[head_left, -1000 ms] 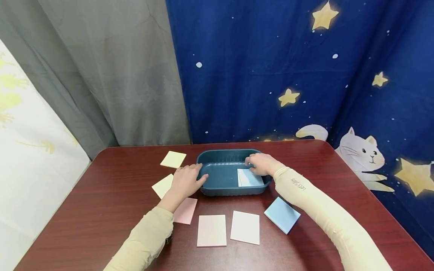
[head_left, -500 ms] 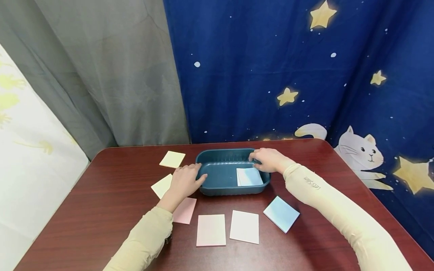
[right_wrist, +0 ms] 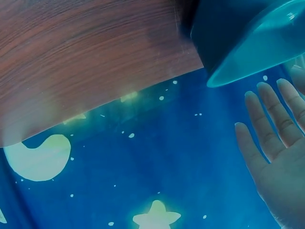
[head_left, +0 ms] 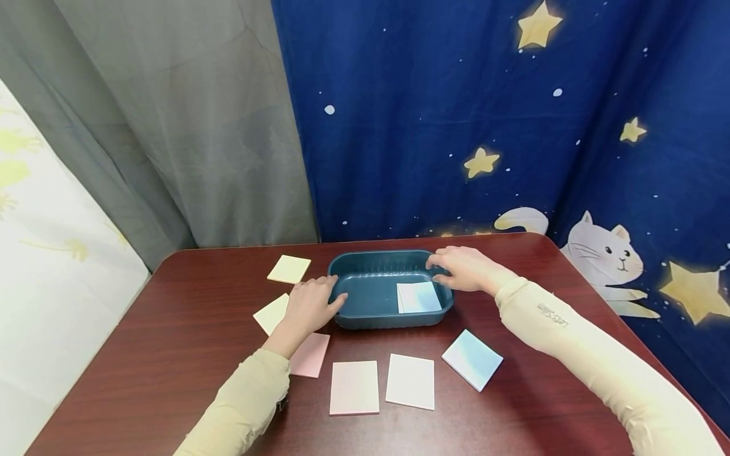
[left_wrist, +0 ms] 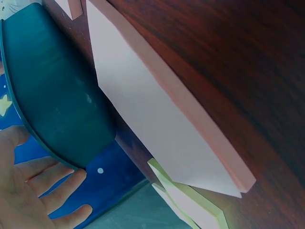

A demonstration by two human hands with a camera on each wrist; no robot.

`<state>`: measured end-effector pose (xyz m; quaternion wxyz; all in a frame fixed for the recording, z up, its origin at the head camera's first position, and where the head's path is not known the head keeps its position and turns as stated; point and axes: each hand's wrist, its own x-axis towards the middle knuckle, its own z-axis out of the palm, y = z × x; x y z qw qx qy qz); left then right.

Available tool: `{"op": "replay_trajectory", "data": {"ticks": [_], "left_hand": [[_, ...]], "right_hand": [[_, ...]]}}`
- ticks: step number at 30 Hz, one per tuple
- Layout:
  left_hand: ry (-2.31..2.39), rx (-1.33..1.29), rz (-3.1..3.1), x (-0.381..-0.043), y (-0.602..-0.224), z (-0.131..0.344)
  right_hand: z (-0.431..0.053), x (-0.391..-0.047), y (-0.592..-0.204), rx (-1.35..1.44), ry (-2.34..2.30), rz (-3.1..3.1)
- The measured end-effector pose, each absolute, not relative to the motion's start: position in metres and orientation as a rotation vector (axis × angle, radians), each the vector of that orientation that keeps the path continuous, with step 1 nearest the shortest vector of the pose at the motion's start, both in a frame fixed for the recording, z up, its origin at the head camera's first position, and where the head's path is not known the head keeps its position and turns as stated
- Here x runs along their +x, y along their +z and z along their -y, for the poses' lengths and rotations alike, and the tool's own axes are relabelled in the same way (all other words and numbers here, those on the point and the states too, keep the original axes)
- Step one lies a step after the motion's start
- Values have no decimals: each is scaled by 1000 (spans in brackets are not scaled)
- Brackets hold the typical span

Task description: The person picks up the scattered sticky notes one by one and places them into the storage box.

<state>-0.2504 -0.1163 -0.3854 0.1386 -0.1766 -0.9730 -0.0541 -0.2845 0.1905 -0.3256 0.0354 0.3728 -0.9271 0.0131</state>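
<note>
A dark teal plastic basket stands on the table toward the back. Inside it, at the right end, lie light blue and white sticky notes, overlapping. My left hand rests its straight fingers at the basket's left rim, thumb spread apart; the left wrist view shows fingertips right at the rim. Over the right rim is my right hand, fingers extended and holding nothing; in the right wrist view its fingers are spread beside the basket wall.
Sticky note pads lie around the basket: blue at front right, white and pale pink in front, a pinker pad partly under the left wrist, and two yellow pads at left. Curtains hang behind the table.
My right hand has drawn away from the blue and white notes in the basket, moving right to its right rim, with the fingers straightening. The left hand stays at the left rim.
</note>
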Motion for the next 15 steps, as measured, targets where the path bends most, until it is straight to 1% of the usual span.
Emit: {"op": "replay_trajectory", "data": {"ticks": [15], "left_hand": [[-150, -505, 2814, -251, -386, 116]], "right_hand": [[-212, -275, -322, 1138, 77, 2772]]}}
